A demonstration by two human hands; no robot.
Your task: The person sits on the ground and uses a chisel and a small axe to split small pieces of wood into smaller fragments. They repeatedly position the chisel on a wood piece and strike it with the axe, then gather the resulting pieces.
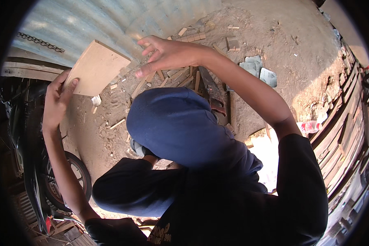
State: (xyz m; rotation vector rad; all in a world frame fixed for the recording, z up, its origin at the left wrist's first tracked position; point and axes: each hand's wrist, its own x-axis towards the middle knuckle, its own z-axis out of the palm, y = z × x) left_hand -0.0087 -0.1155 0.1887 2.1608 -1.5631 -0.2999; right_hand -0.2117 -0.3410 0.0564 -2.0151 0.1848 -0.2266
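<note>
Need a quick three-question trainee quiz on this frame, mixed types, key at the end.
1. Which hand holds the wooden board?
2. True or false: the right hand is gripping the wooden board.
3. Fill in: a dark ____ shows against the corrugated metal sheet at upper left.

Key: 1. The left hand. 2. False; its fingers are open and hold nothing. 3. Chain.

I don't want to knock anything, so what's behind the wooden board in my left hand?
Past the board, corrugated metal sheeting shows above and dirt ground below. Whatever it directly covers can't be seen.
</note>
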